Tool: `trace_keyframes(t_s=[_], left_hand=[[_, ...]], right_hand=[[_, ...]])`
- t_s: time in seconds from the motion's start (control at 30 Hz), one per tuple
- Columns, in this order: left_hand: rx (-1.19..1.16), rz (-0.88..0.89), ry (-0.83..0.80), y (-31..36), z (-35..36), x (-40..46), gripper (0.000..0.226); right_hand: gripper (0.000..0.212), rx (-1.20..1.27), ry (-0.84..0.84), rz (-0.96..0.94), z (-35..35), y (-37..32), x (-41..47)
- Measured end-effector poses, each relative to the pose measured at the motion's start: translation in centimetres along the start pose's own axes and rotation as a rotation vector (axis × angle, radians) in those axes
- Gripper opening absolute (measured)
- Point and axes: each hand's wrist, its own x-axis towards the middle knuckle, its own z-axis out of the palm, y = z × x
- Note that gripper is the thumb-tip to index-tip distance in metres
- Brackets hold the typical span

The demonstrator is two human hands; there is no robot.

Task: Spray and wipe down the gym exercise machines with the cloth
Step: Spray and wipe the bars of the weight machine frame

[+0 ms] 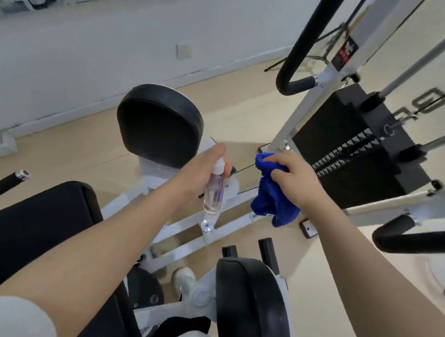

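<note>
With our left hand [200, 171] gripping the spray bottle [214, 189] near the round black pad [160, 124] and our right hand [290, 178] clutching the blue cloth [272, 196] beside it, we risk misting the weight stack [361, 160] if aim drifts.

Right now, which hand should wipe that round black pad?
The right hand, probably. It grips the crumpled blue cloth just right of the round black padded cushion. The left hand is busy holding the small clear spray bottle, so it would spray first.
</note>
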Motion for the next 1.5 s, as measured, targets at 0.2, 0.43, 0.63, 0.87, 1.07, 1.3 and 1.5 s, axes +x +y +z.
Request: trace_keyframes(t_s=[0.2,0.43,0.63,0.87,1.07,1.3,1.5], left_hand=[[-0.088,0.043,-0.23,0.1,5.3,-2.3,0.068],[0.05,0.016,-0.353,1.2,11.4,-4.5,0.063],[0.079,-0.058,-0.387,0.1,19.8,-7.5,0.057],[0.092,0.024,-0.311,-1.8,30.1,-11.5,0.052],[0.052,-0.006,-0.248,-2.8,33.8,-12.4,0.054],[0.304,0.058,-0.166,-2.8,32.6,-11.7,0.055],[0.257,0.174,-0.163,-1.2,33.1,-10.8,0.052]], right_hand=[[0.027,0.14,0.108,0.14,-2.8,3.4,-6.3],[0.034,0.187,0.12,0.081,-6.7,6.6,-11.8],[0.02,0.103,-0.025,-0.089,-10.3,10.5,-16.1],[0.025,0.131,-0.209,-0.25,-13.7,15.4,-20.9],[0.009,0.147,-0.228,-0.271,-15.1,17.8,-22.9],[0.007,0.03,-0.017,-0.262,-14.1,18.7,-22.2],[0.007,0.001,0.16,-0.243,-14.5,17.8,-21.6]])
